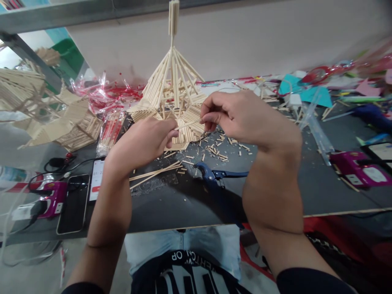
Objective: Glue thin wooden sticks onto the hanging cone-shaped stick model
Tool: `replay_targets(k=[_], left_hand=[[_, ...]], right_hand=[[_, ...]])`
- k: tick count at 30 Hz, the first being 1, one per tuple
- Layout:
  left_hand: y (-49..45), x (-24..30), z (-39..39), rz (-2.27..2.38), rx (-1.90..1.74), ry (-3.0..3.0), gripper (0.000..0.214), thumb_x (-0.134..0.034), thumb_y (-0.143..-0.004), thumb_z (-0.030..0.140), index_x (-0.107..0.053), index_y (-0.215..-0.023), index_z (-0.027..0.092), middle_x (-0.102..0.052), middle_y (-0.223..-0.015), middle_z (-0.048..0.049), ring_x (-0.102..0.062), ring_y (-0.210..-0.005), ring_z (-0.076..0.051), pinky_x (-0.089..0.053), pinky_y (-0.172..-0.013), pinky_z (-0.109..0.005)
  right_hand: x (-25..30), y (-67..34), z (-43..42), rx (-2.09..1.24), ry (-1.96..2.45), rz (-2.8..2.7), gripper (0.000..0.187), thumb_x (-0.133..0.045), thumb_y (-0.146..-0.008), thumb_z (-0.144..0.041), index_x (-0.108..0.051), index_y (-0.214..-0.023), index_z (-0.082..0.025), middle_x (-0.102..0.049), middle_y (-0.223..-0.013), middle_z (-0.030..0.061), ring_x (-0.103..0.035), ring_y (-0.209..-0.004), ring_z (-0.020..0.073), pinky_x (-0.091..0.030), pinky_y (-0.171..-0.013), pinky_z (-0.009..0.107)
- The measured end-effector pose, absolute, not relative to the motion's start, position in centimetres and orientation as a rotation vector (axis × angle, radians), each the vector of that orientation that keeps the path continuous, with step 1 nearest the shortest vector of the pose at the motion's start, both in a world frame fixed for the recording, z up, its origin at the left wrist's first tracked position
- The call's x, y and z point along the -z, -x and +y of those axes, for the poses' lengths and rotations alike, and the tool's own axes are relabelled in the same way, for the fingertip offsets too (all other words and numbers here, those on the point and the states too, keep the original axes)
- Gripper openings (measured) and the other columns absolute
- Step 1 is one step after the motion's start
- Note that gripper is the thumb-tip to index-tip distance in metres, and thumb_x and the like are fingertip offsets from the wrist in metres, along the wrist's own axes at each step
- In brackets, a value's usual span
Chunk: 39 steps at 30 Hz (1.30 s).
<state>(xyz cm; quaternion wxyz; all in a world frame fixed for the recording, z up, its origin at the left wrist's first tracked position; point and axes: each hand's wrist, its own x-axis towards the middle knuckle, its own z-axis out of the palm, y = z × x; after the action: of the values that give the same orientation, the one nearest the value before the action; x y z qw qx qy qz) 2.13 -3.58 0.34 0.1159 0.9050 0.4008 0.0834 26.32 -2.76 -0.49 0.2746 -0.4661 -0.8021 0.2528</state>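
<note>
A thin wooden stick [189, 124] spans the gap between my two hands, in front of a model tower [173, 77] built of many such sticks. My left hand [150, 136] is closed at the stick's left end, its fingertips partly hidden behind the hand. At the right end, the thumb and index finger of my right hand [232, 116] pinch the stick. The tower has a steep pointed roof, a tall spire and flared lower panels. Below my hands lie a blue-handled cutter [211, 173], a few loose long sticks [156, 173] and many short cut pieces [219, 151].
More stick models [61, 118] stand at the left. Two phones, a black one [73, 204] among them, lie near a purple power adapter [53, 200]. Another purple adapter [361, 168] sits at the right. Plastic wrapping [104, 96] and turquoise scraps [306, 92] line the back.
</note>
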Motion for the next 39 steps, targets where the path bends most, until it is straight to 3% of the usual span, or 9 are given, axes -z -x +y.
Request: replay_targets(k=[18,27,32,39], left_hand=[[-2.6,-0.9,-4.6,1.236,-0.301,-2.682,0.029,-0.046,-0.101,0.024,-0.062,-0.078,0.017,-0.056,-0.059,0.0021,-0.054,-0.058,-0.012,-0.037,-0.066,-0.027],[-3.5,-0.5,-4.5,1.237,-0.359,-2.618,0.033,-0.047,-0.099,0.024,-0.056,-0.067,0.019,-0.049,-0.054,0.0022,-0.055,-0.062,-0.016,-0.043,-0.082,-0.033],[-3.7,-0.2,-3.9,1.178,-0.345,-2.582,0.028,-0.047,-0.099,0.023,-0.059,-0.074,0.018,-0.056,-0.062,0.0008,-0.056,-0.063,-0.014,-0.043,-0.078,-0.031],[-3.5,-0.5,-3.6,1.073,-0.383,-2.482,0.028,-0.046,-0.098,0.020,-0.060,-0.075,0.018,-0.066,-0.066,0.0004,-0.057,-0.059,-0.012,-0.040,-0.068,-0.027]], right_hand=[[0.5,-26.2,-2.6,-0.644,1.280,-2.231,0.009,-0.054,-0.092,-0.016,-0.051,-0.087,-0.023,-0.064,-0.072,0.0015,-0.056,-0.059,0.0141,-0.040,-0.059,0.031],[-0.1,-26.1,-3.5,-0.716,1.258,-2.202,0.013,-0.054,-0.095,-0.021,-0.049,-0.084,-0.026,-0.060,-0.065,-0.0016,-0.051,-0.053,0.0145,-0.036,-0.056,0.032],[-0.7,-27.1,-3.9,-0.521,1.325,-2.141,0.013,-0.048,-0.098,-0.022,-0.045,-0.086,-0.028,-0.061,-0.071,-0.0002,-0.060,-0.062,0.0175,-0.042,-0.061,0.034],[-0.1,-31.0,-3.6,-0.376,1.601,-2.213,0.016,-0.067,-0.081,-0.012,-0.059,-0.080,-0.025,-0.067,-0.075,0.0034,-0.059,-0.066,0.0190,-0.041,-0.063,0.036]])
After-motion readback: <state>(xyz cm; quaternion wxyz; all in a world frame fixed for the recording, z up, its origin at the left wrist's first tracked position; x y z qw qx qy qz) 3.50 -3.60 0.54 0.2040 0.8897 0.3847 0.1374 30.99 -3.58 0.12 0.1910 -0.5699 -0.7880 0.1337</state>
